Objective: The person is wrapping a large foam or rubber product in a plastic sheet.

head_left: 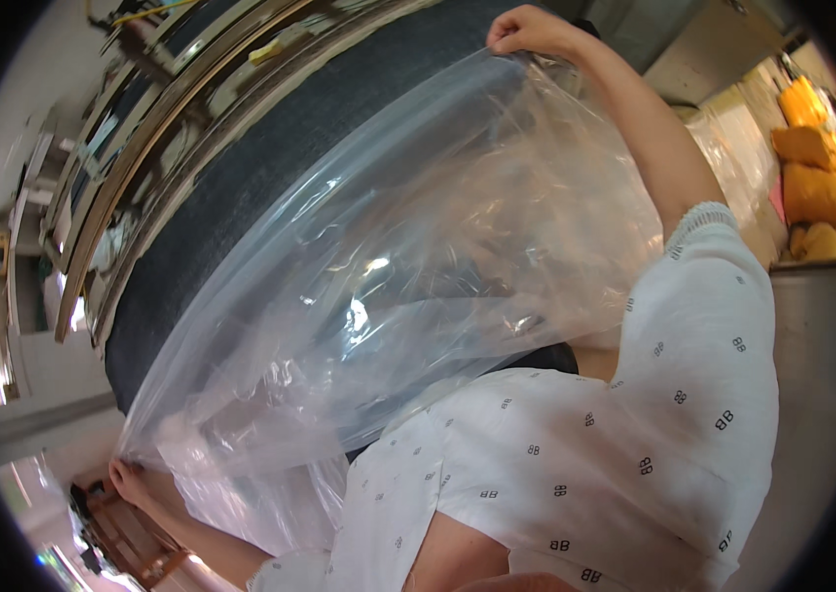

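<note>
Two hands: left hand (127, 477) pinches one corner of the large clear thin plastic bag (408, 257); right hand (526, 30) is fisted tight on the far edge.
Bag position: stretched taut between both grips, over a dark grey textured surface (240, 168).
Handling: probably light, limp, slippery, tearable; best held by bunched edges.
Nearby: orange-yellow sacks (812, 168) beyond the right hand.

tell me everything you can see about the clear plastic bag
The clear plastic bag is large, thin and see-through, with shiny creases and glare spots. It is spread wide and stretched slantwise from lower left to upper right, in front of a dark grey surface. The left hand pinches its lower corner, and the right hand grips its top edge. Its lower part lies against the white patterned shirt. Nothing shows inside.
</note>
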A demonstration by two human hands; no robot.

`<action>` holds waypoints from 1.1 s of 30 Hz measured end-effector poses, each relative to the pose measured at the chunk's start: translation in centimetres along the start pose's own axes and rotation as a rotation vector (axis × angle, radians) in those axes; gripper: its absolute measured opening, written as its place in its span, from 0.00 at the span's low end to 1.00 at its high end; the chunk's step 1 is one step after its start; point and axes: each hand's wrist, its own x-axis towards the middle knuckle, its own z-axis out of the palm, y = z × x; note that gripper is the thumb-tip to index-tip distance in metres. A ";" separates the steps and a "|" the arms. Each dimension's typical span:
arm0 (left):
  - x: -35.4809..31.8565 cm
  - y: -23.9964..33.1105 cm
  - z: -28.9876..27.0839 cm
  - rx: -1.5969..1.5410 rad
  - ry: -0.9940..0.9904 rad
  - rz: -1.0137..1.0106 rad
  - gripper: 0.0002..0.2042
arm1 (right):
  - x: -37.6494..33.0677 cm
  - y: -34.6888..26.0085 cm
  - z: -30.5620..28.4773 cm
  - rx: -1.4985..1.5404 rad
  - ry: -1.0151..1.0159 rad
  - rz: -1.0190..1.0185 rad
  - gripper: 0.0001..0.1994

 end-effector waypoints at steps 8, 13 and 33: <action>5.5 5.6 8.4 -0.818 -0.034 0.014 0.15 | -1.5 -14.4 -7.8 0.788 0.552 -0.529 0.04; 9.6 4.8 13.3 0.171 0.377 0.122 0.16 | 10.2 -5.2 -2.9 0.037 0.530 -0.130 0.11; 13.8 5.8 25.6 -0.172 0.142 0.158 0.15 | 16.6 2.9 0.8 -0.207 0.866 -0.197 0.14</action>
